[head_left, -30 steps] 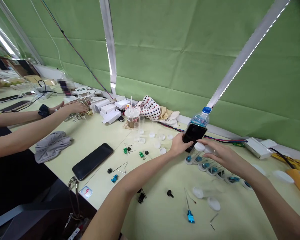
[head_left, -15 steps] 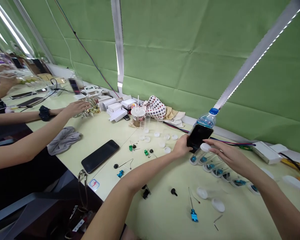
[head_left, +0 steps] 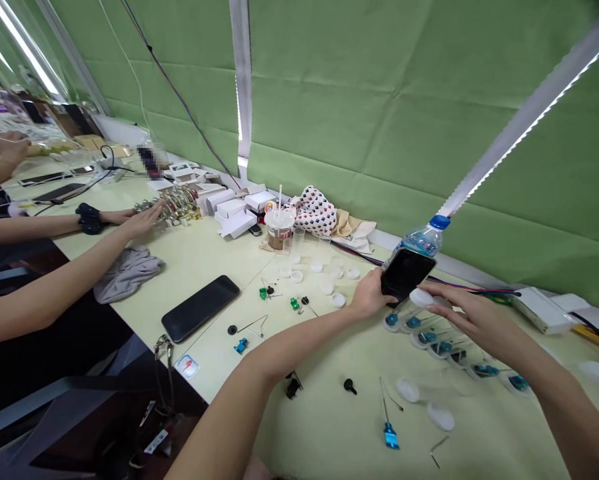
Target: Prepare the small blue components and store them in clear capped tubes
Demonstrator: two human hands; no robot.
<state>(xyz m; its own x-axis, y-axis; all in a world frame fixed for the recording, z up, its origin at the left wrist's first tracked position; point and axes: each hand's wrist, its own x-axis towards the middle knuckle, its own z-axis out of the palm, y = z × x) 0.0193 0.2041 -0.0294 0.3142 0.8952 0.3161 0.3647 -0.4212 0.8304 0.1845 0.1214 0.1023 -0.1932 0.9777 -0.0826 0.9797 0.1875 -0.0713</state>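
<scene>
My left hand grips the lower left edge of a black smartphone, which stands tilted against a water bottle with a blue cap. My right hand is closed at the white cap of a clear tube, fingers above and thumb below. Under that hand lies a row of clear tubes with small blue metal parts inside. Nearer me lie a loose blue part with a thin rod, a black knob, a bent hex key and two white caps.
Green parts, white caps and a large phone lie to the left. A drink cup stands before white boxes. Another person's hand touches shiny metal items at far left. A white box lies at right.
The view has shifted slightly. My hands keep nearly the same places at the phone and the white cap. The other person's hand has drawn back a little toward the left.
</scene>
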